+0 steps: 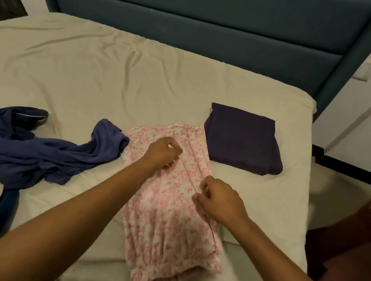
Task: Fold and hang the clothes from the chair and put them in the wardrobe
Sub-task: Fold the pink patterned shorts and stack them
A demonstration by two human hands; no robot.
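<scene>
On cream bedsheet [94,77], pink floral pyjama bottoms [170,220] folded lengthwise, long axis running away toward teal headboard [194,24], left hand [163,152] and right hand [219,199] both pinching its fabric, crumpled blue garment [45,149] left, folded dark purple garment [243,140] right.

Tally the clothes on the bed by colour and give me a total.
Pink floral-print cotton garment, laid out long, both hands on it: 1
Dark purple folded fabric garment, in a neat square: 1
Blue crumpled fabric garment, unfolded: 1
Total: 3
</scene>
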